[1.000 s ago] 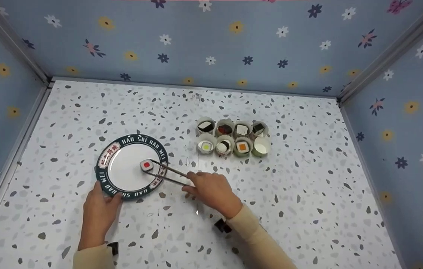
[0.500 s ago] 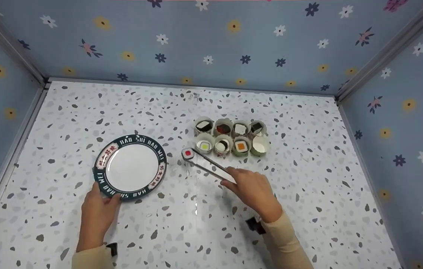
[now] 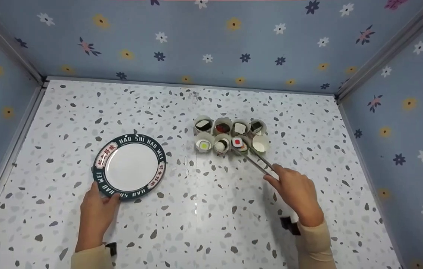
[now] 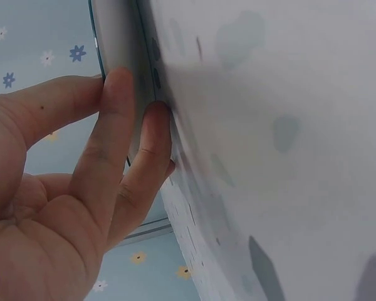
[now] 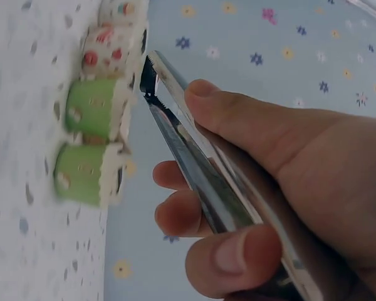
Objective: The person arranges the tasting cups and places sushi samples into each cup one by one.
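Note:
My right hand (image 3: 297, 190) grips metal tongs (image 3: 256, 164) whose tips hold a white sushi piece (image 3: 237, 142) with a red centre and dark wrap. In the head view the piece appears over the cup holding an orange-centred sushi piece (image 3: 243, 148), which it partly hides. Fingers and thumb curl round the tongs (image 5: 207, 182) in the right wrist view, where the held piece shows as a dark bit (image 5: 148, 75). At the lower left, my left hand (image 3: 97, 215) pinches the rim of a round plate (image 3: 160, 154), white with a dark green lettered border.
Small paper cups stand in two rows right of the plate. Most hold sushi pieces, such as a yellow-green-centred one (image 3: 204, 145); the front-right cup (image 3: 260, 144) shows only its pale inside. Flowered blue walls (image 3: 211, 41) enclose the speckled table (image 3: 196, 216).
My right hand has carried the red-centred sushi piece in the tongs from over the plate rightward to the front row of cups. The left hand stays on the plate.

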Demonstrator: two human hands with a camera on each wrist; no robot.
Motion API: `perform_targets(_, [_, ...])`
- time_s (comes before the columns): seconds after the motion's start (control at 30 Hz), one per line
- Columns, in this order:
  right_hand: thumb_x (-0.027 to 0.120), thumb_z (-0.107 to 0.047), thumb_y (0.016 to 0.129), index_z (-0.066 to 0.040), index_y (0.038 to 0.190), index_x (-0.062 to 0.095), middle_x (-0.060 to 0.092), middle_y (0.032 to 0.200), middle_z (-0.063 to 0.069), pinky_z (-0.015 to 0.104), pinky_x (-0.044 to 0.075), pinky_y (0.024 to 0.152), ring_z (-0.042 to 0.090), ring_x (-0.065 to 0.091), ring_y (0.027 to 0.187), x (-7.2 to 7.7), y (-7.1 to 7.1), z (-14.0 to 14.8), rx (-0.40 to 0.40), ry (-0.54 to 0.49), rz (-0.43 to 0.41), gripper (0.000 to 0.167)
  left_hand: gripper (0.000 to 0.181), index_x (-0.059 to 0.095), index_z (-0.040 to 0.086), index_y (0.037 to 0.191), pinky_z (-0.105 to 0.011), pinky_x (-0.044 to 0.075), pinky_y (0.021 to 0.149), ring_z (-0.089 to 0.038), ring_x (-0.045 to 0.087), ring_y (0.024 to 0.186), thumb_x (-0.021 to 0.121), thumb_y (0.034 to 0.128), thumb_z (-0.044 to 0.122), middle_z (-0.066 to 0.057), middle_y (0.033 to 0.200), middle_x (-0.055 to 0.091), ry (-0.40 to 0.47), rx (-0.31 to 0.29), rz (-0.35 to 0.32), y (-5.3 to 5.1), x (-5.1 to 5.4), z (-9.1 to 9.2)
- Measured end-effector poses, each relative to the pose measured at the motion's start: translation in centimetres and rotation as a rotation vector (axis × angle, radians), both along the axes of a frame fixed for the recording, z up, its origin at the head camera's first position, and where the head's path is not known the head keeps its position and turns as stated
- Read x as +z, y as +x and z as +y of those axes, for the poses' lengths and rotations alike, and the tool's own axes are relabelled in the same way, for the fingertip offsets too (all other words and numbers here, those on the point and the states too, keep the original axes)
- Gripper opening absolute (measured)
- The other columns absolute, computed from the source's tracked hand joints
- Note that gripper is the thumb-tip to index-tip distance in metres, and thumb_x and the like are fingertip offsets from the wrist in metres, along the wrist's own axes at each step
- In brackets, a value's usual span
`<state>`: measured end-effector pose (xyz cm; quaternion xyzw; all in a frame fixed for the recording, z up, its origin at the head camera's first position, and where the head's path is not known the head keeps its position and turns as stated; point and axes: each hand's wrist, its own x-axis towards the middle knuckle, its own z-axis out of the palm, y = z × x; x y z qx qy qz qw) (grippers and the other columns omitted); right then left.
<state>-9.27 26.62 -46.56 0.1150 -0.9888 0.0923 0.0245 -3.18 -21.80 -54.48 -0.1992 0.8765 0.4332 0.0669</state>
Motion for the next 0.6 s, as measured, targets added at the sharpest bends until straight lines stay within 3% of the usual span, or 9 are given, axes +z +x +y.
perform_targets(0.2, [0.070,-0.040,0.094,-0.014,0.092,0.060,0.049,0.061,0.001,0.036,0.030,0.038,0.021,0.042,0.048,0.1,0.3,2.3,-0.061,0.002,-0.016,0.028,0.075,0.013,-0.012,0.154,-0.053,0.045,0.091,-0.046,0.054,0.109,0.059,0.0994,0.013,-0.039,0.136,0.039,0.001,0.000,0.004,0.0,0.0,0.0])
perform_targets(0.37, [0.071,-0.038,0.094,-0.009,0.105,0.068,0.062,0.068,0.005,0.037,0.033,0.038,0.021,0.049,0.048,0.2,0.5,3.5,-0.074,-0.001,-0.008,0.031,0.075,0.014,-0.011,0.154,-0.054,0.043,0.093,-0.046,0.053,0.110,0.059,0.0993,0.013,-0.039,0.137,0.039,0.003,-0.001,0.013,0.1,0.1,0.0])
perform_targets(0.6, [0.070,-0.039,0.095,-0.006,0.110,0.069,0.066,0.073,0.012,0.038,0.033,0.038,0.023,0.050,0.046,0.4,0.0,4.2,-0.096,0.030,-0.041,0.036,0.071,0.018,-0.010,0.154,-0.052,0.044,0.091,-0.044,0.053,0.110,0.059,0.0995,0.012,-0.036,0.133,0.042,0.000,-0.004,0.028,0.1,0.3,0.0])
